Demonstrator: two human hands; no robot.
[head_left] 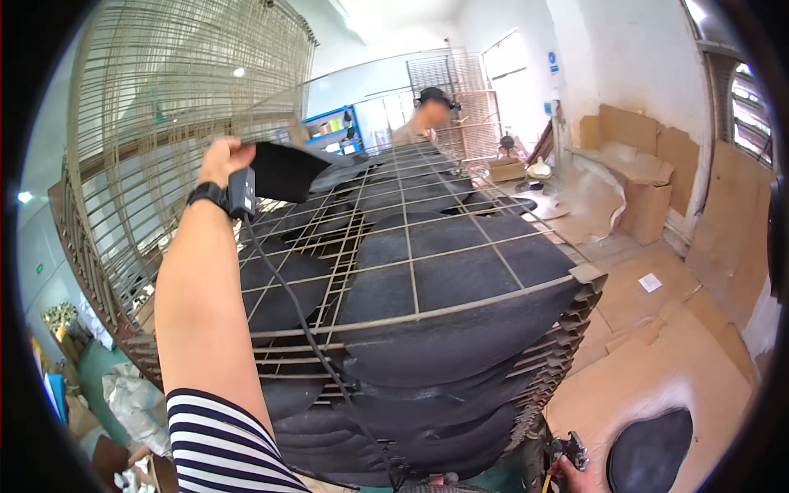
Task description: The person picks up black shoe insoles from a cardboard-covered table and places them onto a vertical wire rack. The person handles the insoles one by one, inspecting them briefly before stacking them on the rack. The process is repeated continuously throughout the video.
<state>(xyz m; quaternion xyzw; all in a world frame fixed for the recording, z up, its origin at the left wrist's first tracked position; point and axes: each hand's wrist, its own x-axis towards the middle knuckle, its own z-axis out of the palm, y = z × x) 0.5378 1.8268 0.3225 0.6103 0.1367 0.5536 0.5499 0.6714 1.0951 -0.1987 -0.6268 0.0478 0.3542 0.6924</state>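
My left hand reaches out over the rack and pinches the edge of a dark, flat, curved sheet. A strapped black device with a cable sits at that wrist. Below is a stack of wire mesh racks, with similar dark rounded pieces lying between the layers. At the lower right edge, my right hand is closed around a metal spray gun, mostly cut off by the frame. Beside it, one dark rounded piece lies flat on cardboard marked with a whitish haze.
Raised mesh racks stand on the left. Cardboard sheets cover the right side, with a box against the wall. A person in a dark cap is beyond the stack. A white sack sits at lower left.
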